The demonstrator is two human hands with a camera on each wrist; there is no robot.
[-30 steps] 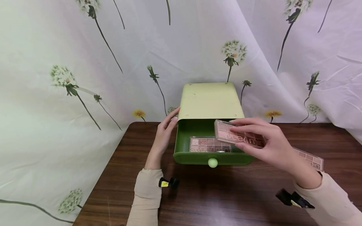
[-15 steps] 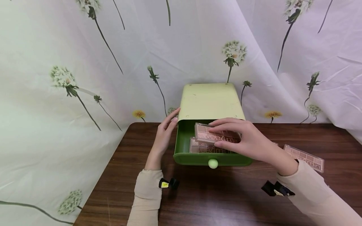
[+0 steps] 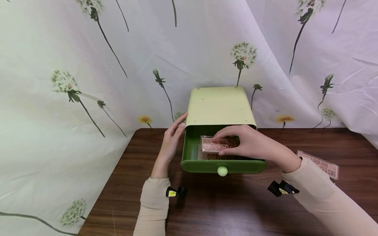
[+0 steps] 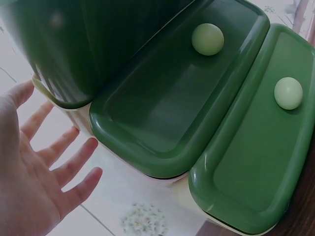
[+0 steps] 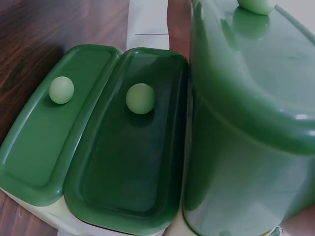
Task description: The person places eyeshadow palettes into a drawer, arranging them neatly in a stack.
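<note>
A cream and green drawer cabinet point(image 3: 220, 106) stands at the back of the table, its top drawer point(image 3: 193, 166) pulled out. Inside that drawer, my right hand point(image 3: 251, 142) pinches a pink eyeshadow palette point(image 3: 209, 145) between thumb and fingers. Beneath it lies a second eyeshadow palette point(image 3: 211, 157), mostly covered. In the right wrist view the drawer hides the palettes, and only a patch of my hand point(image 5: 302, 223) appears at the lower right. My left hand point(image 3: 171, 136) rests fingertips against the cabinet's left side; its fingers spread apart in the left wrist view.
Another eyeshadow palette point(image 3: 322, 165) lies on the brown wooden table point(image 3: 124, 183), right of the cabinet and partly behind my right sleeve. Two lower drawers with round knobs, a middle one point(image 4: 162, 108) and a bottom one point(image 4: 246, 162), are closed. A dandelion-print cloth point(image 3: 133, 49) hangs behind.
My right hand has carried its palette leftward and down into the drawer, over the palette lying there. The left hand has kept its place on the cabinet.
</note>
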